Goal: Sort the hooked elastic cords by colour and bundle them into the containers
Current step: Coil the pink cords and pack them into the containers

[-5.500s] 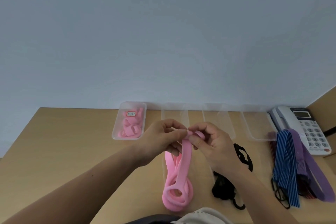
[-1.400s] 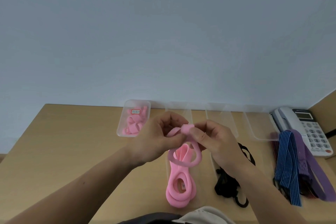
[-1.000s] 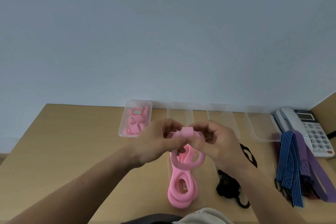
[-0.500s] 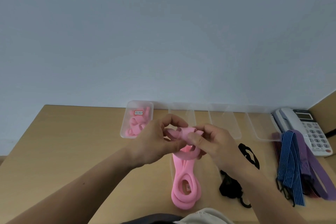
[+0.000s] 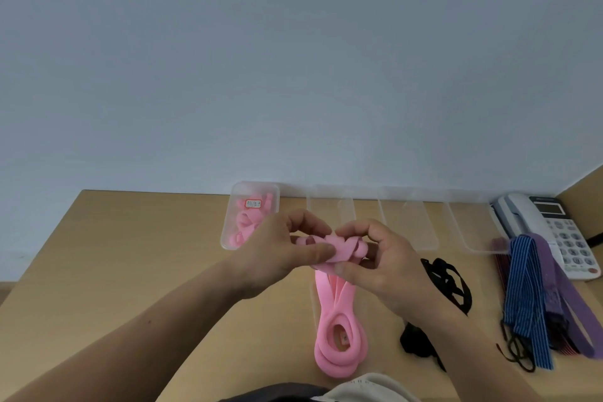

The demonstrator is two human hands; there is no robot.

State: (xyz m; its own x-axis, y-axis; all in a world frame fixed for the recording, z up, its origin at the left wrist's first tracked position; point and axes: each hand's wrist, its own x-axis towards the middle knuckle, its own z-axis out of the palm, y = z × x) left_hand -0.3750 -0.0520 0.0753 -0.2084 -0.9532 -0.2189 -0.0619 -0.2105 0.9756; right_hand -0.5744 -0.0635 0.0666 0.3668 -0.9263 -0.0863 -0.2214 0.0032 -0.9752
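My left hand (image 5: 280,254) and my right hand (image 5: 381,258) both pinch the wound-up top end of a pink elastic cord (image 5: 339,330) above the desk; its long loops trail down toward the front edge. A clear container (image 5: 228,238) at the back left holds other pink cords. Three more clear containers (image 5: 329,202) (image 5: 424,238) (image 5: 470,238) stand in a row to its right. Black cords (image 5: 450,281) lie right of my right hand. Blue striped and purple cords (image 5: 528,300) lie at the far right.
A white desk telephone (image 5: 554,232) sits at the back right corner, partly under the striped and purple cords. A plain wall rises behind the wooden desk (image 5: 130,271). A raised wooden side panel (image 5: 587,192) borders the right.
Over the last seconds my hands have wound the pink cord's upper end into a small bundle, drawing the hanging loops shorter. The camera view shifted slightly.
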